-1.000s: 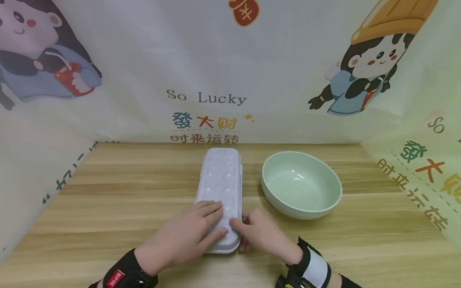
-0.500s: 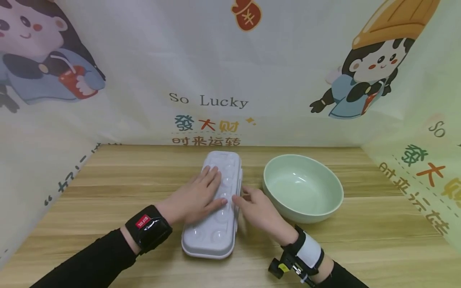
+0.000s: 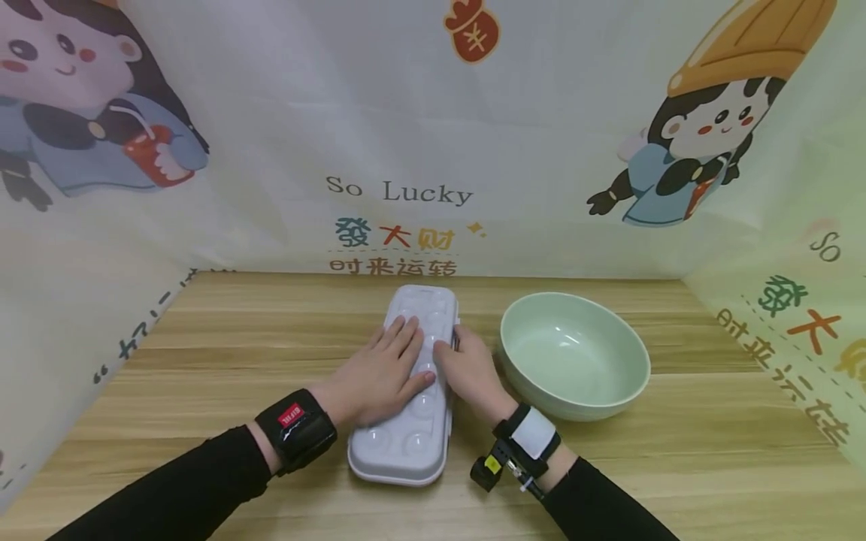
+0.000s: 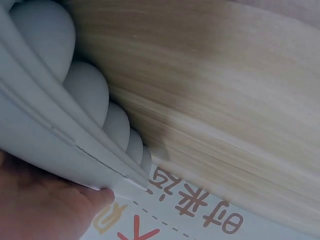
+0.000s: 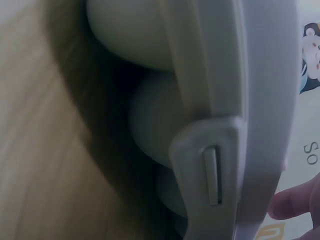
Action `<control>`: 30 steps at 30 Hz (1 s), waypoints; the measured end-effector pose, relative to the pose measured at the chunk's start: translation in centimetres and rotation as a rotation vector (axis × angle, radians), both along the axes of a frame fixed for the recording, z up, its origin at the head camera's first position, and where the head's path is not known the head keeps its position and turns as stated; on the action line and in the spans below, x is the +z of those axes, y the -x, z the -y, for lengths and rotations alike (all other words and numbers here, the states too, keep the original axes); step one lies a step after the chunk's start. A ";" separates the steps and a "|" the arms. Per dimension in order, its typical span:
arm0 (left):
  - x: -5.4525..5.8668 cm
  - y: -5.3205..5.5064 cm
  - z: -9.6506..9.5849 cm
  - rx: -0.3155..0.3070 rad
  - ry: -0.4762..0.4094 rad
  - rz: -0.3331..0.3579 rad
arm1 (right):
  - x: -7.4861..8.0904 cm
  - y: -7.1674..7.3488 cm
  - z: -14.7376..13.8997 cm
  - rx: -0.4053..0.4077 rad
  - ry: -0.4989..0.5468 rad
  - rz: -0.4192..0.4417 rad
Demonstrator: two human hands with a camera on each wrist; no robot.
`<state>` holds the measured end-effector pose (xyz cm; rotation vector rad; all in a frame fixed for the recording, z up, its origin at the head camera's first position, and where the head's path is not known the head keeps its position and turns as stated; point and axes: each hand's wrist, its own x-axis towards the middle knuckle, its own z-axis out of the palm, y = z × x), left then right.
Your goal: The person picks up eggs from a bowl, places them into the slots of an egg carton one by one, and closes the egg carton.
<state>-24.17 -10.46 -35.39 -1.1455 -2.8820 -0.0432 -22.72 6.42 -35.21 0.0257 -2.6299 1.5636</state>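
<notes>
A white lidded egg box [image 3: 398,451] with rounded bumps stands lengthwise on the table in the head view. My left hand [image 3: 386,372] rests flat on its lid, fingers spread and pointing away. At the right long side my right hand [image 3: 472,370] grips the edge, its thumb on the lid's rim and its other fingers partly hidden along the side. The right wrist view shows a side latch [image 5: 210,165] lying against the box, with rounded egg cups below. In the left wrist view, similar cups [image 4: 82,90] run along the other side.
A pale green bowl [image 3: 575,353] stands close to the right of the egg box, near my right hand. Wood-grain table [image 3: 257,330] lies around both. A printed cloth [image 3: 379,113] rises behind and at the sides.
Both hands have moved farther along the egg box, away from me. Its near end has swung left. In the last half second, my right hand has closed in on the right edge.
</notes>
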 end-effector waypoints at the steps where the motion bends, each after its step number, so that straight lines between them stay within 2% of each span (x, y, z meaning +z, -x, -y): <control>1: -0.1 0.0 0.0 -0.002 0.003 -0.010 | 0.0 0.1 0.0 -0.002 -0.004 0.003; 5: 0.0 0.0 -0.1 -0.010 0.008 -0.041 | -0.1 0.4 0.0 -0.031 -0.024 0.012; 12: 0.3 0.0 -0.7 -0.021 0.013 -0.038 | -0.2 0.5 -0.4 -0.085 -0.109 -0.029; 18: 0.3 0.2 -0.8 -0.025 0.027 -0.033 | -0.5 0.6 -0.2 -0.105 -0.039 0.000; 22: 0.2 0.2 -0.5 -0.018 0.025 -0.030 | -0.8 0.7 0.1 -0.127 -0.001 -0.011; 30: 0.1 0.2 -0.2 -0.015 0.019 -0.031 | -0.8 0.7 0.4 -0.150 0.019 -0.006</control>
